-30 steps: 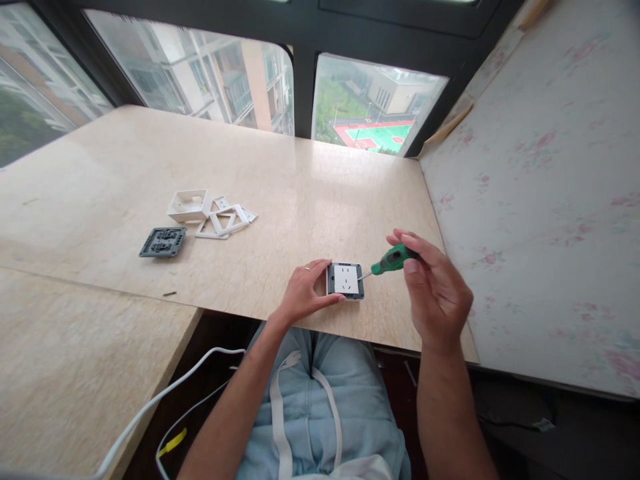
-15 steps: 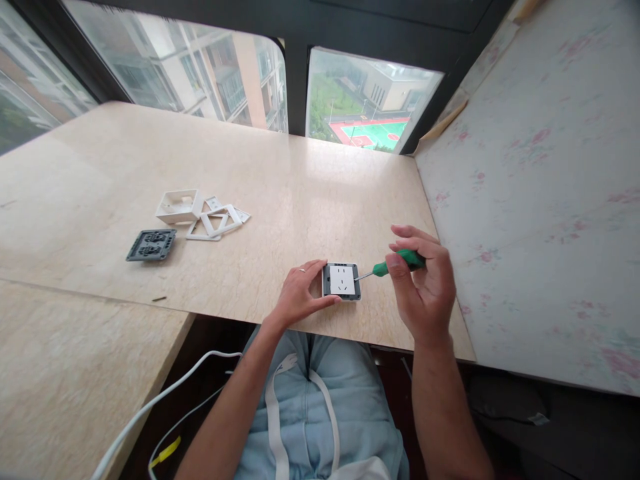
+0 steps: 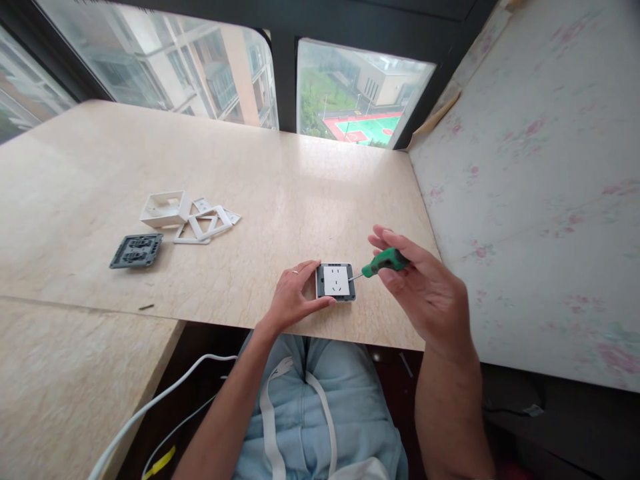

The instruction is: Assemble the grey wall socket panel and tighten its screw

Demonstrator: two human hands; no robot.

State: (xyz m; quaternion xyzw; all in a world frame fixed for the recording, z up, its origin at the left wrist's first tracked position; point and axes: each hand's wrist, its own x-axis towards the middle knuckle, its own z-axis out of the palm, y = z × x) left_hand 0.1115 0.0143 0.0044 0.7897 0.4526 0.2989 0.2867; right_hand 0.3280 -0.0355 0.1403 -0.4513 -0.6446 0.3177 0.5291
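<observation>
A wall socket (image 3: pixel 337 281) with a white face and dark grey frame lies face up near the counter's front edge. My left hand (image 3: pixel 295 293) grips it from the left, thumb along the near side and fingers at the far left corner. In my right hand (image 3: pixel 420 287) is a screwdriver (image 3: pixel 386 262) with a green and black handle, held between thumb and fingers. Its shaft slants down to the left, and the tip meets the right side of the socket's frame. What exactly the tip touches is too small to make out.
Left on the counter (image 3: pixel 260 193) are a white box (image 3: pixel 166 209), white frames (image 3: pixel 203 229), a dark grey socket part (image 3: pixel 136 251) and a small brown screw-like piece (image 3: pixel 147 307). A papered wall (image 3: pixel 525 200) bounds the right; a white cable (image 3: pixel 150 403) hangs at lower left.
My right hand has turned and its fingers have shifted on the screwdriver handle. The tip stays at the socket's right side. My left hand keeps its hold; the whole view has shifted slightly.
</observation>
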